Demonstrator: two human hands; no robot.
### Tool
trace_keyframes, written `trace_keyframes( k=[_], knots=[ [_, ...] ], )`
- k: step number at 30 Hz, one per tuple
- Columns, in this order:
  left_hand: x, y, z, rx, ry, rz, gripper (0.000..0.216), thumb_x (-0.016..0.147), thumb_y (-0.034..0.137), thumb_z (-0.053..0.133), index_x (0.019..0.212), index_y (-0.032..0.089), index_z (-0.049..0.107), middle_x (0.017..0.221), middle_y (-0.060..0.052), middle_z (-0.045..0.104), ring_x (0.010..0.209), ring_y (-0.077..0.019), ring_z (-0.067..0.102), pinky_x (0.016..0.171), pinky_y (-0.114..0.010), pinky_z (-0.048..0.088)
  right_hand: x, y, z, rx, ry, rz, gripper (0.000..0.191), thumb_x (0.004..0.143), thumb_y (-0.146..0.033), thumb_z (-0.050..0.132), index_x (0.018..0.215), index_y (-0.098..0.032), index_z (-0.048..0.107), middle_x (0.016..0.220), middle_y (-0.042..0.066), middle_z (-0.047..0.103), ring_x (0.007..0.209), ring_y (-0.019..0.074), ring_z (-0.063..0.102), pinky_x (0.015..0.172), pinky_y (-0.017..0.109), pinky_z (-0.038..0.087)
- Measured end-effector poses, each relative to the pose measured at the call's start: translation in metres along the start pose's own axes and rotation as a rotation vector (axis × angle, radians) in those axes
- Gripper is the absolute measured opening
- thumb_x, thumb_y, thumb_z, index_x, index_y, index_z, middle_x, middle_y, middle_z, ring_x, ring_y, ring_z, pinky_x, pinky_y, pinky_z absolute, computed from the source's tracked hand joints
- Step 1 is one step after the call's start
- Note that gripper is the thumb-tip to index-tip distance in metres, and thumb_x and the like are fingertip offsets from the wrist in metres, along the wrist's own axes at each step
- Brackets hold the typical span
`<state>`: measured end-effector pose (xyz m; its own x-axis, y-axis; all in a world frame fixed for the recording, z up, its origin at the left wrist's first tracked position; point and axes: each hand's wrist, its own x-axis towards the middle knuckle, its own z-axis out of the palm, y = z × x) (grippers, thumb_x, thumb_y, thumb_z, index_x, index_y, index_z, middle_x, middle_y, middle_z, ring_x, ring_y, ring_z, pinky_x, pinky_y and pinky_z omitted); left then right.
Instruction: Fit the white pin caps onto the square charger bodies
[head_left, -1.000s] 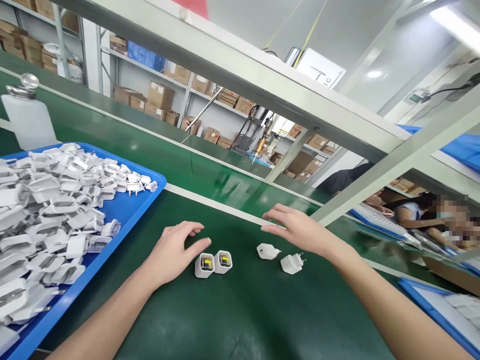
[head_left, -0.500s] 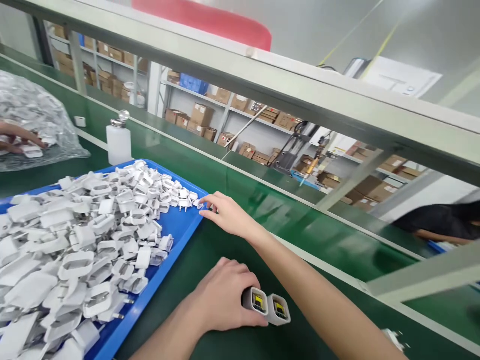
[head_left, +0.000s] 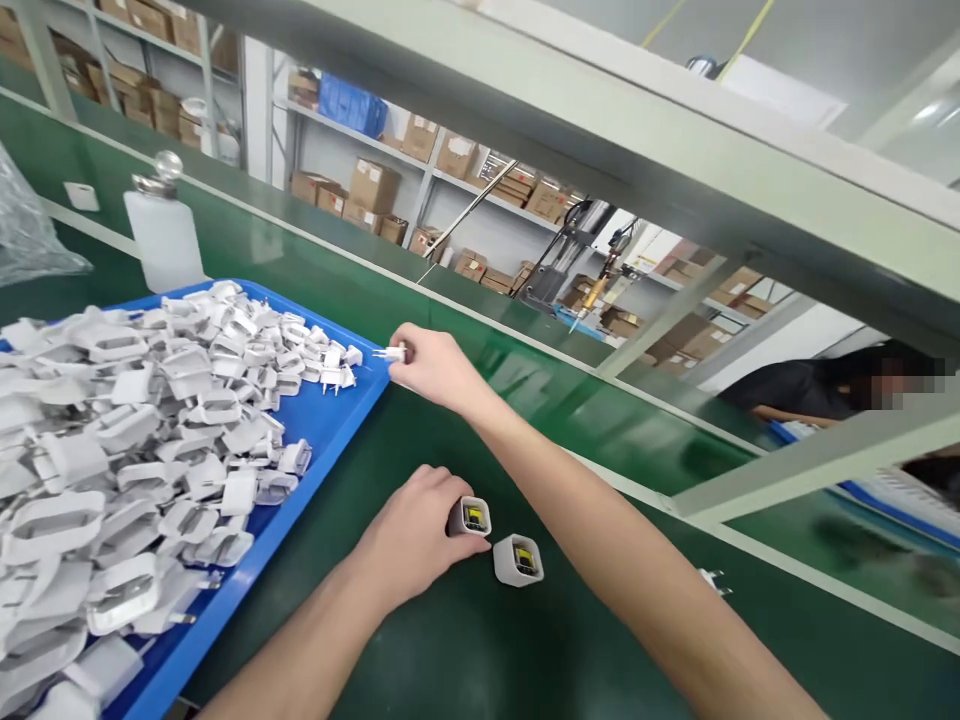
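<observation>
My left hand (head_left: 420,535) is closed around a white charger housing (head_left: 474,516), its open end facing up with yellow and black parts inside. A second such charger housing (head_left: 517,560) stands on the green bench just right of it, slightly apart. By the far right corner of the blue tray (head_left: 330,470), my right hand (head_left: 435,368) pinches a small white plug cap (head_left: 393,354) whose metal pins point left. Many white plug caps (head_left: 214,405) lie heaped in the tray, some with pins showing.
A white pump bottle (head_left: 163,235) stands behind the tray, with a clear plastic bag (head_left: 34,225) at far left. One loose plug piece (head_left: 716,581) lies on the bench at right. A metal beam (head_left: 570,130) crosses above. Another person (head_left: 802,390) sits beyond.
My right hand has lifted a plug cap off the tray's corner. A gap has opened between the two housings. The view has shifted, and the other hand at the bag is out of frame.
</observation>
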<state>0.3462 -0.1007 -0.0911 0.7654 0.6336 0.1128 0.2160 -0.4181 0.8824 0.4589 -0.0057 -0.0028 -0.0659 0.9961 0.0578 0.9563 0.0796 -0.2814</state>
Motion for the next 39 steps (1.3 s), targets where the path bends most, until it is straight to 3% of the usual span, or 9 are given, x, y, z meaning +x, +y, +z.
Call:
trace_keyframes(
  k=[3, 5, 8, 10, 18, 22, 27, 36, 39],
  knots=[
    [-0.003, 0.002, -0.001, -0.023, 0.002, -0.028, 0.019, 0.084, 0.027, 0.081, 0.093, 0.022, 0.064, 0.096, -0.001, 0.064, 0.096, -0.0246, 0.057, 0.075, -0.035, 0.045, -0.067, 0.017, -0.018, 0.182, 0.005, -0.014, 0.023, 0.091, -0.020, 0.053, 0.114, -0.020, 0.055, 0.106, 0.005, 0.072, 0.087, 0.0182, 0.071, 0.077, 0.032, 0.058],
    [-0.003, 0.002, 0.000, -0.031, 0.010, -0.045, 0.022, 0.083, 0.027, 0.082, 0.090, 0.022, 0.062, 0.095, -0.002, 0.062, 0.094, -0.0251, 0.058, 0.071, -0.035, 0.043, -0.111, 0.031, -0.023, 0.469, 0.002, 0.029, 0.023, 0.094, -0.030, 0.060, 0.114, -0.020, 0.055, 0.106, 0.007, 0.074, 0.085, 0.0198, 0.073, 0.074, 0.034, 0.061],
    [-0.002, 0.002, 0.001, -0.041, 0.010, -0.059, 0.024, 0.082, 0.029, 0.083, 0.090, 0.022, 0.061, 0.094, -0.001, 0.062, 0.095, -0.0251, 0.059, 0.070, -0.034, 0.042, -0.160, 0.049, -0.019, 0.761, -0.014, 0.126, 0.027, 0.091, -0.040, 0.073, 0.110, -0.021, 0.067, 0.110, 0.009, 0.075, 0.095, 0.0236, 0.073, 0.081, 0.040, 0.062],
    [-0.002, 0.001, 0.002, -0.040, 0.006, -0.065, 0.025, 0.083, 0.031, 0.082, 0.088, 0.022, 0.060, 0.092, 0.000, 0.062, 0.096, -0.0249, 0.058, 0.071, -0.034, 0.043, -0.175, 0.057, -0.011, 0.728, -0.017, 0.117, 0.023, 0.089, -0.040, 0.077, 0.105, -0.023, 0.076, 0.117, 0.009, 0.071, 0.104, 0.0245, 0.069, 0.088, 0.040, 0.060],
    [-0.001, -0.002, 0.007, -0.064, 0.016, -0.093, 0.023, 0.083, 0.032, 0.082, 0.086, 0.024, 0.061, 0.091, 0.003, 0.062, 0.095, -0.0215, 0.057, 0.074, -0.034, 0.043, -0.181, 0.065, 0.011, 0.429, 0.047, 0.017, 0.007, 0.091, -0.032, 0.076, 0.092, -0.026, 0.073, 0.102, 0.003, 0.069, 0.099, 0.0228, 0.063, 0.088, 0.039, 0.051],
    [0.002, -0.005, 0.010, -0.082, 0.017, -0.108, 0.022, 0.082, 0.032, 0.082, 0.086, 0.025, 0.062, 0.092, 0.003, 0.063, 0.097, -0.0217, 0.056, 0.074, -0.034, 0.043, -0.186, 0.064, 0.012, 0.282, 0.106, -0.016, 0.005, 0.092, -0.029, 0.075, 0.093, -0.025, 0.072, 0.097, 0.004, 0.066, 0.093, 0.0230, 0.059, 0.080, 0.038, 0.050],
    [0.003, -0.008, 0.012, -0.047, 0.015, -0.086, 0.021, 0.084, 0.032, 0.079, 0.085, 0.025, 0.060, 0.090, 0.004, 0.063, 0.095, -0.0207, 0.055, 0.073, -0.033, 0.043, -0.187, 0.059, 0.014, 0.230, 0.119, -0.081, 0.005, 0.096, -0.022, 0.069, 0.091, -0.023, 0.069, 0.088, 0.004, 0.067, 0.084, 0.0220, 0.058, 0.076, 0.039, 0.049],
    [0.002, -0.007, 0.013, -0.023, 0.033, -0.077, 0.020, 0.084, 0.032, 0.079, 0.083, 0.025, 0.061, 0.087, 0.005, 0.063, 0.092, -0.0208, 0.058, 0.072, -0.033, 0.043, -0.190, 0.051, 0.024, 0.184, 0.165, -0.057, 0.014, 0.095, -0.013, 0.060, 0.084, -0.022, 0.059, 0.085, 0.004, 0.062, 0.082, 0.0219, 0.055, 0.072, 0.038, 0.047],
    [0.001, -0.006, 0.013, -0.001, 0.032, -0.077, 0.018, 0.085, 0.033, 0.079, 0.085, 0.026, 0.063, 0.089, 0.004, 0.063, 0.092, -0.0212, 0.058, 0.073, -0.033, 0.044, -0.189, 0.050, 0.019, 0.194, 0.118, -0.018, 0.015, 0.094, -0.014, 0.064, 0.082, -0.022, 0.058, 0.085, 0.002, 0.062, 0.083, 0.0205, 0.055, 0.073, 0.035, 0.046]
  ],
)
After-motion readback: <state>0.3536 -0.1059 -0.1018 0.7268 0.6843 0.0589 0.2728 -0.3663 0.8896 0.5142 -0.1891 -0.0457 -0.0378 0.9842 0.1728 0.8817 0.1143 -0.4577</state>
